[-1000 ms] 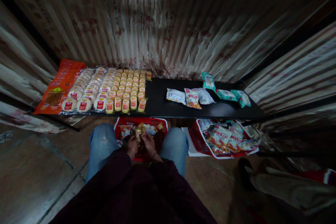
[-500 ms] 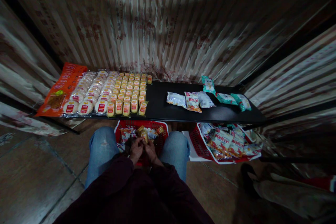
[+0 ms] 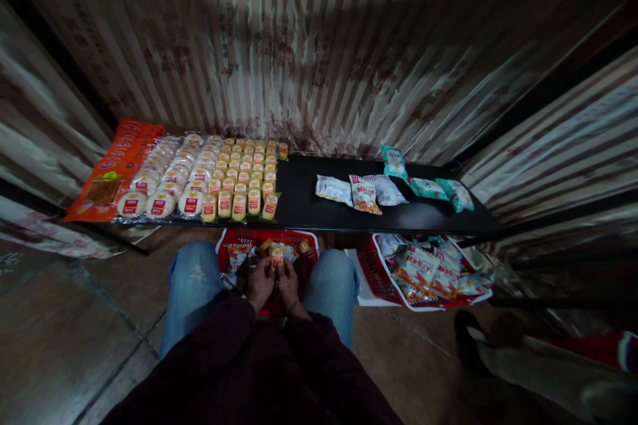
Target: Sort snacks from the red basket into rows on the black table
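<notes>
Between my knees, a small yellow wrapped snack (image 3: 277, 255) with a red-and-white label is pinched upright by both hands. My left hand (image 3: 260, 283) is closed on its left side, and my right hand (image 3: 288, 283) is closed on its right side. Below them is a red basket (image 3: 310, 265) with a white rim, holding mixed snack packets partly hidden by my hands. On the black shelf (image 3: 299, 202) ahead, matching yellow snacks (image 3: 239, 204) stand in close rows. To their left are rows of round white wrapped crackers (image 3: 160, 204).
An orange bag (image 3: 107, 169) lies at the shelf's left end. White-and-orange packets (image 3: 365, 194) and green packets (image 3: 427, 188) lie further right. A second red basket (image 3: 369, 272) full of packets is right of my knee. Another person's shoe and leg (image 3: 471, 339) show at lower right.
The yellow snack has been turned upright between my fingers, and its label now faces me. Both hands stay over the basket. The view has shifted slightly.
</notes>
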`<state>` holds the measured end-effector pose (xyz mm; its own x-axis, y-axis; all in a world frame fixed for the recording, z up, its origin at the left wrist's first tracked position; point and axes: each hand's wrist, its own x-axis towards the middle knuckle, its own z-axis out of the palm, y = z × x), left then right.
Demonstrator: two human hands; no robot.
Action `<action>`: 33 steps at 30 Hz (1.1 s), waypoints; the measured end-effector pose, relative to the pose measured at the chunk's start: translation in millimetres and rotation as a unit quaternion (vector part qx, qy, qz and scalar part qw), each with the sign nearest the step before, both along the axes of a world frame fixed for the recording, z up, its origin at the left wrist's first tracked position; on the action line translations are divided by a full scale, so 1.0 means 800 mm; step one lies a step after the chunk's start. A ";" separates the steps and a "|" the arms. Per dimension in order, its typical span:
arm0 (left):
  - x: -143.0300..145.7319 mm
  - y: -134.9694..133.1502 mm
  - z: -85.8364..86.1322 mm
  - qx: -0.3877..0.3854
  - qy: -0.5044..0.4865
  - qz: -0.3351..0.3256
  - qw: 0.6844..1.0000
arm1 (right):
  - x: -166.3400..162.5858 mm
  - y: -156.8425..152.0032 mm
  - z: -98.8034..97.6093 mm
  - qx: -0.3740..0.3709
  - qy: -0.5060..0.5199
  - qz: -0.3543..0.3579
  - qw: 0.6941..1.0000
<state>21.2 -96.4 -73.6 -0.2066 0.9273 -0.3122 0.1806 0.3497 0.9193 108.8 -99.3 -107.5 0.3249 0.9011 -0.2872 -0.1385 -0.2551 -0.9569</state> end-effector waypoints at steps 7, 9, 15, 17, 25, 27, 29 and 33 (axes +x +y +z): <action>-0.002 -0.002 0.012 0.031 -0.019 -0.008 0.999 | 0.000 0.000 0.004 -0.011 -0.032 -0.028 0.999; -0.001 0.000 0.017 0.045 -0.025 -0.011 0.999 | 0.001 0.000 0.009 -0.009 -0.024 -0.029 0.999; 0.008 0.008 0.041 0.071 -0.031 -0.016 0.997 | 0.008 0.003 0.032 0.035 -0.058 -0.036 0.997; 0.012 0.011 0.048 0.087 -0.034 -0.027 0.995 | 0.011 0.005 0.041 0.045 -0.071 -0.046 0.995; 0.032 0.025 0.064 0.149 0.010 -0.045 0.988 | 0.020 0.015 0.078 0.079 -0.125 -0.069 0.987; 0.036 0.031 0.069 0.146 0.017 -0.040 0.988 | 0.022 0.021 0.088 0.093 -0.138 -0.067 0.984; 0.039 0.038 0.076 0.143 0.012 -0.032 0.989 | 0.024 0.027 0.098 0.109 -0.148 -0.063 0.981; 0.041 0.054 0.096 0.158 0.034 -0.034 0.986 | 0.028 0.046 0.113 0.136 -0.167 -0.056 0.975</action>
